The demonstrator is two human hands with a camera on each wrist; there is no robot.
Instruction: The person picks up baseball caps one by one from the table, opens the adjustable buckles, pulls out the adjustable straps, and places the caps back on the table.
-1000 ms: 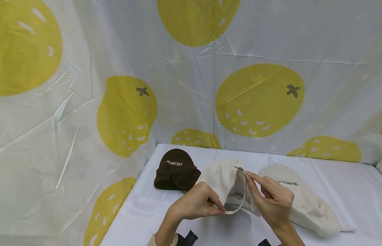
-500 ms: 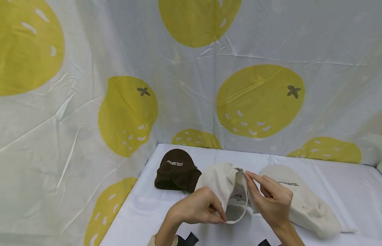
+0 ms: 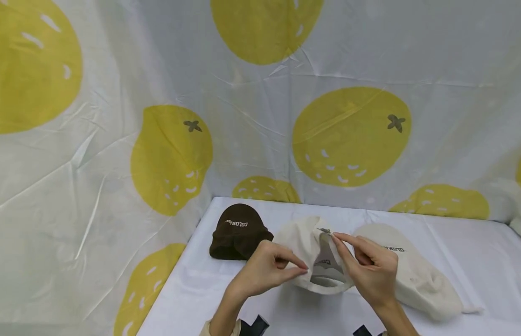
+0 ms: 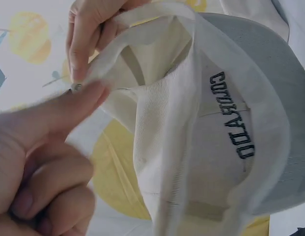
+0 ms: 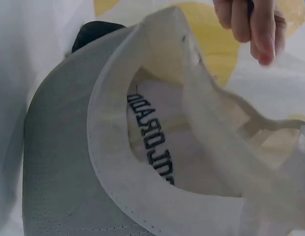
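Observation:
My right hand (image 3: 374, 268) pinches the back strap of a cream baseball cap (image 3: 295, 239) between thumb and index finger, beside a small metal buckle (image 3: 324, 230). The cap's opening faces me, showing its sweatband (image 5: 110, 147) and dark lettering inside; its grey-looking brim (image 4: 280, 73) shows in both wrist views. My left hand (image 3: 264, 270) is left of the opening, thumb and index tips together, other fingers curled, holding nothing. In the right wrist view the left fingers (image 5: 263, 34) are apart from the cap. The right hand is out of that view.
A dark brown cap (image 3: 239, 228) with pale lettering sits at the back left of the white table (image 3: 193, 289). Another cream cap (image 3: 420, 275), with its strap end trailing, lies to the right. A lemon-print curtain (image 3: 252, 112) hangs behind and on the left.
My left hand has let go of the cap's lower edge, which it was pulling down, and has risen slightly. My right hand keeps its pinch by the buckle.

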